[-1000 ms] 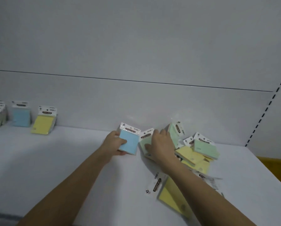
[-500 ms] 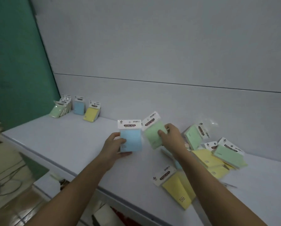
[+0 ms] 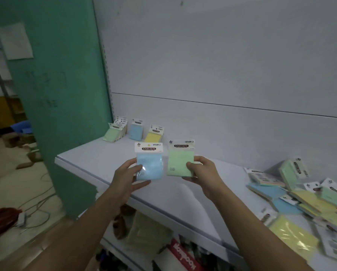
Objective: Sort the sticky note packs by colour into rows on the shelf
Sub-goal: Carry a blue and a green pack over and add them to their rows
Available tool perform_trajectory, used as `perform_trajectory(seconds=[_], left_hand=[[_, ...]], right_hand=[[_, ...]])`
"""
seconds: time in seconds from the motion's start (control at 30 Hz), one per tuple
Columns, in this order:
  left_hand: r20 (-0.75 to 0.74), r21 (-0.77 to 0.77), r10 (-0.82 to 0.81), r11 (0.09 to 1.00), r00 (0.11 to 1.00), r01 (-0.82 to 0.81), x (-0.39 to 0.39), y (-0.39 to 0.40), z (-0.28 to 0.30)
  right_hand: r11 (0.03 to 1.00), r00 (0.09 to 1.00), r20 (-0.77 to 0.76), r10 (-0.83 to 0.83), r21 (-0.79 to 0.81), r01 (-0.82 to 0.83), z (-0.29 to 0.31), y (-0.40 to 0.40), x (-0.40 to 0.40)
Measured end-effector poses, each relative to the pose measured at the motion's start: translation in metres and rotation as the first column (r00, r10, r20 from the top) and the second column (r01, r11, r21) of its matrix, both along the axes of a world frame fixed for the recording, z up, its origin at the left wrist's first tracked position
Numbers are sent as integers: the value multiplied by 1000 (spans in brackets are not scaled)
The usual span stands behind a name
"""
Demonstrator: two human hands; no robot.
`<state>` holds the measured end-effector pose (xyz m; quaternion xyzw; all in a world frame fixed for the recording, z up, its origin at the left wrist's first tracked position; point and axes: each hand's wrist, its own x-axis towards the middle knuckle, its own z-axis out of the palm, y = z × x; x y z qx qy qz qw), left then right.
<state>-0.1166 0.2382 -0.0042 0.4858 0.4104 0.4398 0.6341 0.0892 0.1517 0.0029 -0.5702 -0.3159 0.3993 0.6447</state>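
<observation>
Early going: three short colour rows, green [image 3: 113, 134], blue [image 3: 135, 131], yellow [image 3: 153, 136], at 11 o'clock on white shelf [image 3: 89, 163]. Left hand [image 3: 127, 178] pinching blue cellophane-wrapped pack [image 3: 149, 168], right hand [image 3: 203, 174] pinching green one [image 3: 180, 163], both aloft. Mixed unsorted heap [image 3: 308, 200] waiting at 4 o'clock.

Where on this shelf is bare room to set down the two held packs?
Bare shelf lies between the sorted rows at the back left and the loose pile on the right. The right end is crowded.
</observation>
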Motion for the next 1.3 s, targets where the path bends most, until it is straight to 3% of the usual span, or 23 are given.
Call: perform_trajectory(seconds=[0.23,0.43,0.97,1.3], left_hand=[[-90,64,63,996,994,-58,-117,57,-3],[-109,50,64,997,992,-59,-160,113,-3],[-245,142,-33,987,969,70,-98,292,-10],[-301,215,-70,967,951,140,-36,365,-22]], right_hand=[[998,997,44,-58,-28,59,4,60,-100],[993,991,74,-110,-39,113,5,105,-135],[968,947,215,-240,-27,251,-37,266,-117],[927,911,176,-372,17,375,-53,293,-119]])
